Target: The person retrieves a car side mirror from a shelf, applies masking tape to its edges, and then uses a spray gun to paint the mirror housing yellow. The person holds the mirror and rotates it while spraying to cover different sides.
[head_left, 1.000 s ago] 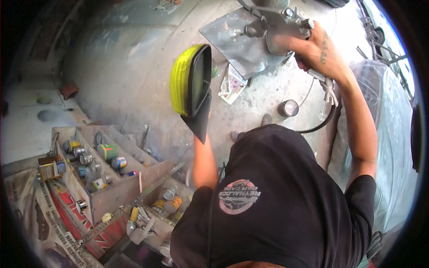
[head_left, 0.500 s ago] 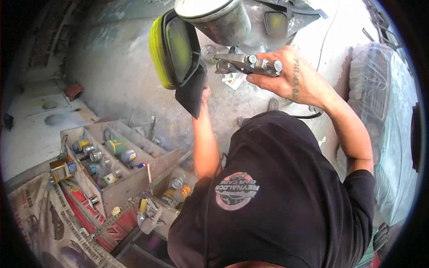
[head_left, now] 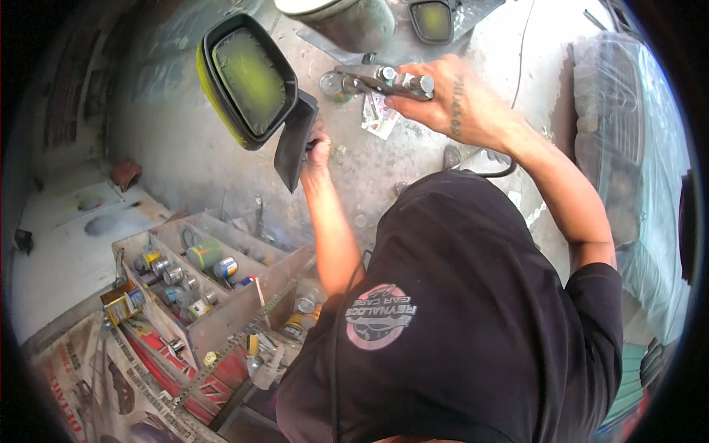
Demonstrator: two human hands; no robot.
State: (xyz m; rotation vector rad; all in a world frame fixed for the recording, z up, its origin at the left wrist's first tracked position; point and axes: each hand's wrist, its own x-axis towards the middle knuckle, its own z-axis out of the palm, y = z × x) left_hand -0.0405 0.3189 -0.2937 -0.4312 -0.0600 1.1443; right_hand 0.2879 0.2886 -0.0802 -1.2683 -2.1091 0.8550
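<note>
My left hand (head_left: 319,150) is closed round the black mounting foot of a car side mirror (head_left: 255,77), held up at arm's length. The mirror has a bright yellow-green housing, a black rim and a covered face dusted with the same colour. To its right my right hand (head_left: 461,103) grips a metal spray gun (head_left: 391,80), with its front end toward the mirror and a small gap between them. A hose (head_left: 502,171) runs below my right hand. Whether the trigger is pressed is hidden.
A second side mirror (head_left: 432,21) lies at the far side beside a grey, paint-stained drum (head_left: 362,28). A wooden compartment box (head_left: 221,317) with several paint cans stands at lower left. Plastic sheeting (head_left: 657,207) covers something bulky with a grille at right. Papers (head_left: 379,118) lie on the floor.
The side mirror has moved left and turned, so more of its face shows. My right hand and the spray gun have shifted left and farther from me.
</note>
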